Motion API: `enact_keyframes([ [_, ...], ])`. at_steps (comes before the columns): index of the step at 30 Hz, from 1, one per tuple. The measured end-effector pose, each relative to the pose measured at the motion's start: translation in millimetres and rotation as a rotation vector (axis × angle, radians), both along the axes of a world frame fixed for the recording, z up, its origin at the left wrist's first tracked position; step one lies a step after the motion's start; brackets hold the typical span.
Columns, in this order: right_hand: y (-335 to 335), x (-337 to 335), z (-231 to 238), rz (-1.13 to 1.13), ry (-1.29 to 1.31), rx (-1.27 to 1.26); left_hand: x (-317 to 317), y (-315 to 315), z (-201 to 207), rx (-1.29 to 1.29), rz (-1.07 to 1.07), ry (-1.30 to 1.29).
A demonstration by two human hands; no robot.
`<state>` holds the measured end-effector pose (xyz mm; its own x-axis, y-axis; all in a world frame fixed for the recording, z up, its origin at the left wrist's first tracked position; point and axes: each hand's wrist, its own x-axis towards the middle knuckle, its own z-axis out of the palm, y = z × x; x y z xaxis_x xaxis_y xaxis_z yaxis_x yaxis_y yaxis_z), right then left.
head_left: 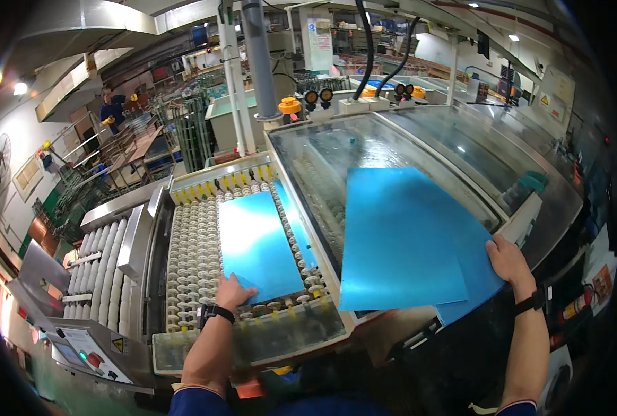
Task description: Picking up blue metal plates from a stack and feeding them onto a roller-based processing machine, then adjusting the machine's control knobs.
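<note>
A blue sheet (260, 243) is laid flat on the rows of small wheels (194, 256) of a conveyor bed, and its upper part is whitened by glare. Its lower left corner is touched by the left hand (233, 292), whose thumb is spread apart from the fingers over the blue surface; whether the edge is pinched or only pressed cannot be told. To the right, two overlapping blue panels are supported over the machine's transparent cover (315, 173). The front panel (398, 243) is set toward the left, and the rear panel (480, 267) is partly hidden by it, with a strip left exposed along the right and at the lower corner. The right edge of the rear panel is clamped by the right hand (508, 260); whether the front panel is also gripped cannot be made out. A dark band is worn on each wrist. Beside the flat sheet, a narrow blue strip (294, 225) is seen between the wheels and the cover's frame. At the left, a metal unit is fitted with long white rollers (111, 277), below which a control panel (87, 356) is lit by a green light. Behind the bed, a grey pipe (261, 62) is mounted upright, near an orange cap (290, 106) and round gauges (319, 97). In the left background, a person (111, 114) in dark clothing is seen among metal racks.
</note>
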<state>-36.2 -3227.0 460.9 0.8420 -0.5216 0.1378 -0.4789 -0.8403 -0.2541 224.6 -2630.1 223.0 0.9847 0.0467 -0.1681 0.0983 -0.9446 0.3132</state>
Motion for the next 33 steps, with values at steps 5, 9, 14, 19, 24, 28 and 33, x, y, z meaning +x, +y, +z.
enact_keyframes([
  [5, 16.0, 7.1, 10.2, -0.04, 0.07, 0.0, -18.8, -20.6, 17.6, -0.067, -0.018, -0.208],
  [9, 10.1, 1.6, 5.7, -0.054, 0.048, 0.022, -85.9, -122.3, 101.1, -1.16, -0.118, -0.037],
  [14, 7.1, 0.6, 8.6, -0.088, 0.109, 0.012, -160.1, -184.6, 148.4, -1.861, -0.018, 0.547],
  [19, 16.2, 1.2, 11.5, -0.064, 0.058, 0.003, -176.9, -203.6, 181.2, -1.972, 0.071, 0.562],
  [24, 2.7, -0.4, 0.3, -0.024, 0.018, -0.011, -145.5, -150.6, 165.7, -2.031, 0.05, 0.51],
  [28, 4.9, 2.8, 1.1, -0.034, 0.016, 0.009, -125.2, -68.1, 156.5, -1.837, 0.188, 0.173],
  [33, 8.9, 3.9, 4.2, 0.009, -0.01, 0.019, -85.2, 56.7, 129.9, -1.718, 0.37, -0.125],
])
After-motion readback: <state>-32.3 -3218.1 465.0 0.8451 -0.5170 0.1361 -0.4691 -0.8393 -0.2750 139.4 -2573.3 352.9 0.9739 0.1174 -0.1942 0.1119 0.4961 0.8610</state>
